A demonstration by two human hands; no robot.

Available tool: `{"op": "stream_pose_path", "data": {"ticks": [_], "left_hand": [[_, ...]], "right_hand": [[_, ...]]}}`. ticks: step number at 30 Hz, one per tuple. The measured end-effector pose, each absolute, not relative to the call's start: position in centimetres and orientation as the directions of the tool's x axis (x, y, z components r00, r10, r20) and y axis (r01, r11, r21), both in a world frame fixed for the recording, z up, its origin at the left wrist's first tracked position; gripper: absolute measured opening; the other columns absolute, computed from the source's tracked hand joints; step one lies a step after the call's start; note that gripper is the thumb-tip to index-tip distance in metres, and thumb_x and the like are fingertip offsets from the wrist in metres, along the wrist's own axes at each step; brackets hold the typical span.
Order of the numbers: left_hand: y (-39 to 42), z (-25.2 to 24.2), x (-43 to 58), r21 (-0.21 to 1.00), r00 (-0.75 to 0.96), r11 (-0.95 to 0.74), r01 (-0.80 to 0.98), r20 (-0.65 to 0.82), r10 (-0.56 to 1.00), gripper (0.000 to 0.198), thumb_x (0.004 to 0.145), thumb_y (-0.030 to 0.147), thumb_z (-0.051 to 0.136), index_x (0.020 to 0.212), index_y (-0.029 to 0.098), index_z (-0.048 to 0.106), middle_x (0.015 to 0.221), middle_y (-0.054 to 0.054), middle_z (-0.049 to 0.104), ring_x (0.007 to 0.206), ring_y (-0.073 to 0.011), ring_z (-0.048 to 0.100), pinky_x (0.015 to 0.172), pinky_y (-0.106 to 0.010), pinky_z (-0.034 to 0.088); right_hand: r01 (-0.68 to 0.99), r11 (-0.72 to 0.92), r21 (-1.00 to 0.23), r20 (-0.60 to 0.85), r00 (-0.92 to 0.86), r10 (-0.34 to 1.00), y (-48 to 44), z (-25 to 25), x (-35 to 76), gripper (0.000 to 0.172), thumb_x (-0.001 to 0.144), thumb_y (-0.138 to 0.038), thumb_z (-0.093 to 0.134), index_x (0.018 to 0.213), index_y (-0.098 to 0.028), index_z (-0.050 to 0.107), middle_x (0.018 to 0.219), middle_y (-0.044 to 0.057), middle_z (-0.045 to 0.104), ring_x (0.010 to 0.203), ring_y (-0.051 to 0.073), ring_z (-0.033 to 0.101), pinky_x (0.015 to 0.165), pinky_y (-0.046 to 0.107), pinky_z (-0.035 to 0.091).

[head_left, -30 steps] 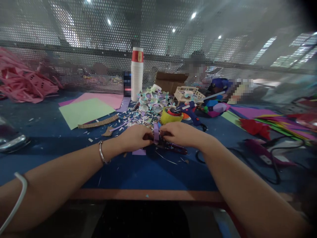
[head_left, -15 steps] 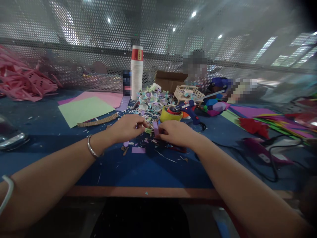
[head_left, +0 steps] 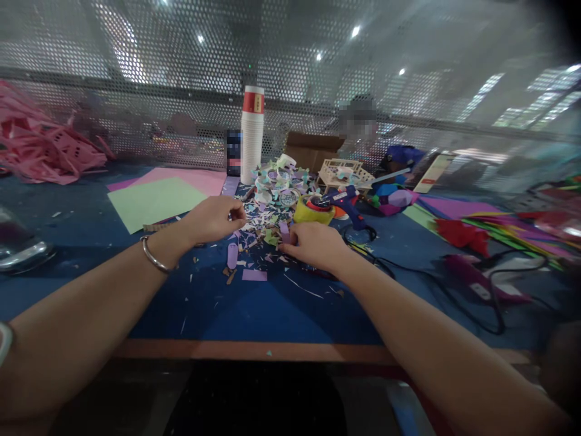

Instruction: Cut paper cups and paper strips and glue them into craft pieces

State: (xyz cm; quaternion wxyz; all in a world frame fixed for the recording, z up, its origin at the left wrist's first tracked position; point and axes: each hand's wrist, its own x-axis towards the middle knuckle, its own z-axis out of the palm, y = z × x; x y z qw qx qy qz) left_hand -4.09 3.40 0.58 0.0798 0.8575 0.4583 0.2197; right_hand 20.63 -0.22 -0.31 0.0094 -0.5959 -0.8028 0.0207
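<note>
1. Landmark: the yellow roll [head_left: 311, 213], on the blue worktop [head_left: 281, 318]. A glue gun [head_left: 348, 200] lies with its front end across the roll's top and its handle to the right of it.
2. Right hand [head_left: 315, 245]: just in front of the roll. Its grip is closed on a purple paper strip [head_left: 284, 232], which projects beyond the fingertips at the roll's near left side.
3. Left hand [head_left: 211, 218]: well to the left of the roll, fingers curled. Whether its grip pinches anything cannot be told from here. A silver bracelet [head_left: 154, 259] circles the wrist.
4. Paper scraps [head_left: 271, 236]: white, purple, green and brown, strewn left of the roll and towards its front.
5. Purple rectangle [head_left: 255, 275] and round-ended purple piece [head_left: 232, 256]: both in front of the roll and to its left, apart from each other.
6. Paper cup stack [head_left: 252, 139]: upright, behind the roll and to its left.
</note>
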Motion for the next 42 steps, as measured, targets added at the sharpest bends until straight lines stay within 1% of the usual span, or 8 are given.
{"op": "stream_pose_path", "data": {"ticks": [10,16,20,23,28,34,38,42], "left_hand": [[3.5,0.3,-4.1,0.341,0.503,-0.578,0.741,0.288,0.815,0.016,0.083,0.031,0.06,0.083,0.019,0.071,0.081,-0.007,0.073,0.071,-0.0186,0.063,0.064,-0.033,0.043],[3.7,0.5,-4.1,0.5,0.388,-0.508,0.702,0.329,0.861,0.02,0.084,0.032,0.063,0.094,0.017,0.073,0.087,-0.009,0.075,0.075,-0.0183,0.064,0.071,-0.035,0.049],[3.3,-0.6,-2.5,0.737,0.387,-0.45,0.505,0.273,0.881,0.04,0.083,0.033,0.067,0.12,0.018,0.066,0.107,-0.011,0.074,0.089,-0.0204,0.067,0.079,-0.036,0.053],[2.8,-1.6,-1.3,0.933,0.37,-0.222,0.283,0.108,0.923,0.057,0.078,0.033,0.075,0.131,0.02,0.058,0.113,-0.013,0.072,0.091,-0.0222,0.069,0.076,-0.036,0.054],[2.2,-1.7,-0.1,0.996,0.436,0.071,-0.047,-0.043,0.899,0.022,0.074,0.027,0.079,0.093,0.017,0.071,0.09,-0.008,0.074,0.082,-0.0188,0.069,0.078,-0.035,0.052],[2.7,-0.8,-0.6,0.972,0.187,0.054,-0.227,-0.011,0.982,0.015,0.081,0.023,0.075,0.094,0.017,0.071,0.091,-0.007,0.074,0.075,-0.0136,0.066,0.068,-0.027,0.047],[3.4,-0.8,-1.2,0.963,0.133,0.032,-0.269,0.004,0.991,0.017,0.091,0.031,0.064,0.102,0.019,0.069,0.09,-0.008,0.075,0.07,-0.0159,0.066,0.063,-0.029,0.048],[3.5,-0.9,-1.4,0.966,0.132,0.0,-0.257,0.036,0.991,0.023,0.094,0.034,0.058,0.112,0.021,0.064,0.086,-0.009,0.074,0.072,-0.0193,0.068,0.06,-0.03,0.048]], "right_hand": [[0.963,0.233,-0.137,0.045,-0.229,0.972,0.2,-0.7,20.7,0.025,0.079,-0.042,0.06,0.074,-0.019,0.067,0.078,0.011,0.067,0.074,0.024,0.059,0.058,0.034,0.033],[0.93,0.252,-0.269,0.126,-0.225,0.966,0.4,0.3,21.5,0.021,0.083,-0.034,0.055,0.071,-0.018,0.063,0.075,0.009,0.066,0.068,0.019,0.055,0.058,0.033,0.033],[0.851,0.353,-0.388,0.153,-0.318,0.936,0.4,0.7,21.6,0.019,0.087,-0.031,0.054,0.075,-0.018,0.06,0.075,0.004,0.064,0.065,0.014,0.053,0.06,0.029,0.037],[0.763,0.449,-0.465,0.199,-0.404,0.893,0.4,0.4,21.3,0.02,0.088,-0.031,0.055,0.073,-0.019,0.057,0.071,0.0,0.06,0.063,0.012,0.049,0.06,0.027,0.037],[0.596,0.566,-0.57,0.251,-0.53,0.81,0.1,-0.2,20.7,0.019,0.089,-0.031,0.057,0.074,-0.018,0.058,0.07,0.0,0.058,0.065,0.013,0.049,0.062,0.028,0.036],[0.656,0.589,-0.473,0.203,-0.569,0.797,-0.4,0.7,21.5,0.024,0.094,-0.035,0.055,0.079,-0.018,0.063,0.071,0.001,0.06,0.065,0.014,0.051,0.061,0.029,0.036],[0.779,0.555,-0.292,-0.005,-0.582,0.813,-0.5,1.6,22.7,0.021,0.091,-0.033,0.06,0.079,-0.017,0.065,0.074,0.005,0.066,0.064,0.016,0.055,0.06,0.031,0.035],[0.815,0.52,-0.256,-0.202,-0.571,0.796,-0.8,2.5,23.3,0.025,0.089,-0.039,0.063,0.076,-0.019,0.064,0.07,0.005,0.065,0.061,0.018,0.057,0.056,0.031,0.034]]}}
